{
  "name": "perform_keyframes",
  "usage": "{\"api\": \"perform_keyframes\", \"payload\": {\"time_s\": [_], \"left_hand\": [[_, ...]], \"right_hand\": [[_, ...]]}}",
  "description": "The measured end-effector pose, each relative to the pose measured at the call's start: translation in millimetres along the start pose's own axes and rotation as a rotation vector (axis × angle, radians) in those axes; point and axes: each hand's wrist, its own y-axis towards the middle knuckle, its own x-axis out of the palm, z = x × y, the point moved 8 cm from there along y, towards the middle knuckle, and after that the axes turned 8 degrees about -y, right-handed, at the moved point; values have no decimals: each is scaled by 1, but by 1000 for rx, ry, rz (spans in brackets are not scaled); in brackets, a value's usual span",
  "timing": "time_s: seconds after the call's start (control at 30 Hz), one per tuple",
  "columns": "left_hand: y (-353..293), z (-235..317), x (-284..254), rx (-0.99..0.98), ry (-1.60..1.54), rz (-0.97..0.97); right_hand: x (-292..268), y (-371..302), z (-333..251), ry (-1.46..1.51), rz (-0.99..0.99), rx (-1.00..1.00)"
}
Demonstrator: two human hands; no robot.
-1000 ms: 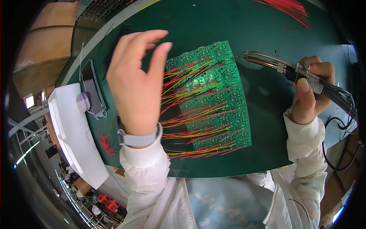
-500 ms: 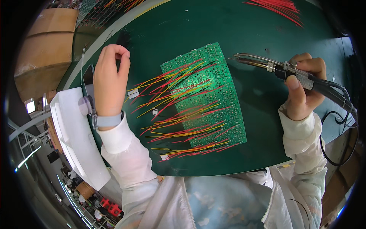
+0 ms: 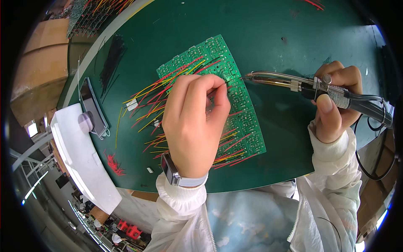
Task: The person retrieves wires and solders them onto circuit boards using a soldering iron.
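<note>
A green panel of circuit boards [image 3: 245,101] lies on the table, with red, yellow and black wires [image 3: 153,86] standing out from it to the left. Over the panel, my left hand [image 3: 193,119] is closed in a pinch; a thin dark end, apparently a black wire, shows at its fingertips, low over the boards. My right hand [image 3: 336,98] grips a soldering iron [image 3: 312,86] with a thin metal feed tube along it. The iron's tip is close to the panel's right edge, near my left fingertips. My left hand hides part of the panel and wires.
A pile of black wires [image 3: 111,63] lies on the green table at left, near a phone [image 3: 93,107] and a white foam block [image 3: 79,155]. Short red wire pieces [image 3: 113,164] lie nearby. More red wires [image 3: 315,4] are at the far edge. Cables trail from the iron.
My left hand has moved right, from beside the black wires to over the panel. The iron stays in my right hand, its tip slightly lower. The whole view has shifted a little.
</note>
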Motion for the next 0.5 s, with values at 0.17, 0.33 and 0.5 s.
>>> {"api": "perform_keyframes", "payload": {"time_s": [0.17, 0.33, 0.5], "left_hand": [[2, -5, 1, -15, -58, -10], [4, -6, 4, 3, -50, -34], [3, -5, 5, -15, -37, -44]], "right_hand": [[8, 3, 1, -119, 3, 39], [9, 3, 1, -153, -15, 29], [11, 3, 1, -156, -62, 37]]}}
